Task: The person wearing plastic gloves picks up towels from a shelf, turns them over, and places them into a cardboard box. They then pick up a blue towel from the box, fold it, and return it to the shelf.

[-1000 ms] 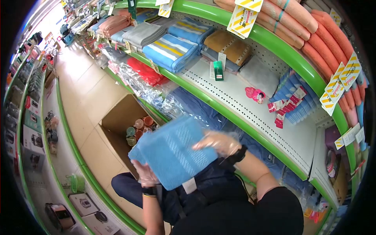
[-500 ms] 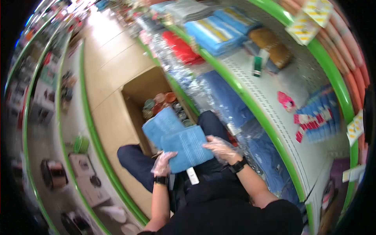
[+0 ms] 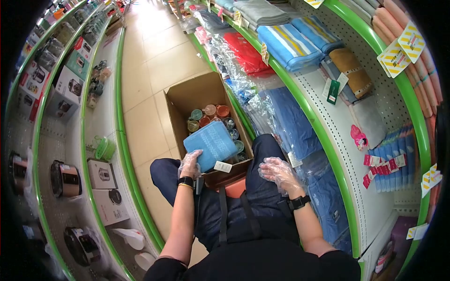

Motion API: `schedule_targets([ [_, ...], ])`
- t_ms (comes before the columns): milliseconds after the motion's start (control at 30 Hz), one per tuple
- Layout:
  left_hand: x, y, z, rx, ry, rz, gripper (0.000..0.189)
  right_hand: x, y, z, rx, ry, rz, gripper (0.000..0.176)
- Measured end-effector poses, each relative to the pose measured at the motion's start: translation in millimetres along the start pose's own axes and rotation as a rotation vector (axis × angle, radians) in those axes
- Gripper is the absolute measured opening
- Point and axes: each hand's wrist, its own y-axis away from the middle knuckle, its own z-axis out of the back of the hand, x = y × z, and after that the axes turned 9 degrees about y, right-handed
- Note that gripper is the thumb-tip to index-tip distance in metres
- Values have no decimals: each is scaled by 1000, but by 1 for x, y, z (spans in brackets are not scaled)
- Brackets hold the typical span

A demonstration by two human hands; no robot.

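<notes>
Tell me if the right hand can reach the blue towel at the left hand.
Probably yes. The right hand looks empty and nothing visible blocks its way to the blue towel; the left hand covers only its left side.

There are two gloved hands point(image 3: 189, 165) and one cardboard box point(image 3: 194, 92).

The towel point(image 3: 212, 143) is light blue and folded into a thick, soft rectangle, with paler bands of woven pattern running across its upper face. It lies slightly askew at the near end of the open cardboard box point(image 3: 194, 91), above some of the cups point(image 3: 209, 110) inside, pattern side up. The grip of the left hand point(image 3: 190, 164) is on its near left corner. A white tag point(image 3: 223, 166) hangs from its near edge, toward the right.
</notes>
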Motion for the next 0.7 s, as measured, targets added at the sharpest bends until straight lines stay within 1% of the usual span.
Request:
schedule_targets([
  [67, -9, 7, -7, -60, 115, 153, 38, -2, -1, 1, -12, 13, -3, 28],
  [200, 14, -9, 0, -57, 231, 129, 41, 0, -2, -6, -52, 79, -40, 28],
  [267, 2, 6, -15, -133, 293, 50, 45, -1, -4, -6, -11, 72, -18, 28],
  [400, 3, 9, -16, -103, 315, 8, 41, 0, -7, -3, 72, 18, 25, 29],
  [500, 3, 10, -17, -84, 321, -11, 38, 1, -9, -4, 54, 79, 36, 30],
  [567, 13, -4, -9, -38, 154, -113, 39, 2, -10, -6, 50, 107, 45, 31],
  [600, 19, -12, -4, -35, 153, -115, 39, 3, -10, -6, 45, 135, 53, 32],
  [667, 21, -23, -3, 7, -12, -300, 42, 8, -12, -6, 41, 144, 76, 32],
  [700, 24, -25, -1, 12, -16, -299, 42, 9, -11, -5, 39, 155, 89, 33],
])
